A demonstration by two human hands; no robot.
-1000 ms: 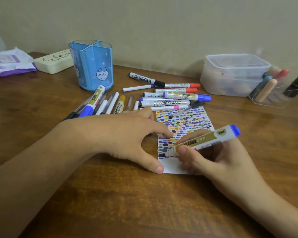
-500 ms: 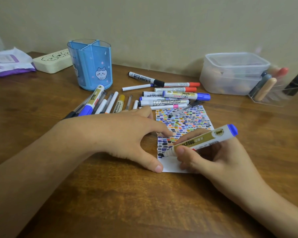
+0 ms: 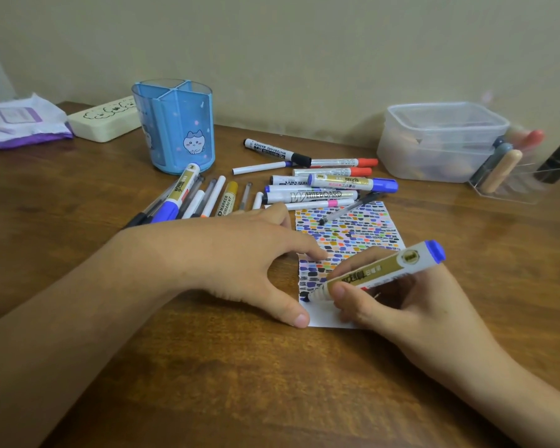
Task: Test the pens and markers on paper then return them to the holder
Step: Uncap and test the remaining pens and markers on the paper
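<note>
A white paper sheet point(image 3: 359, 234) covered in small coloured marks lies on the wooden table point(image 3: 207, 367). My right hand point(image 3: 401, 305) grips a gold-and-white marker with a blue end point(image 3: 382, 270), its tip touching the paper's lower left part. My left hand point(image 3: 240, 257) presses the paper's left edge with thumb and forefinger spread. The blue divided holder point(image 3: 175, 127) stands at the back left and looks empty. Several pens lie in a fan point(image 3: 194, 198) below the holder. Several more markers point(image 3: 324, 185) are heaped behind the paper, and a thin black pen point(image 3: 349, 208) lies across its top.
A clear lidded plastic box point(image 3: 440, 143) stands at the back right, with a clear tray of cosmetics point(image 3: 511, 166) beside it. A cream case point(image 3: 107, 119) and a purple wipes pack point(image 3: 20, 122) lie at the back left by the wall.
The marker tip has shifted slightly along the paper's lower left while my right hand draws. My left hand stays in place on the paper.
</note>
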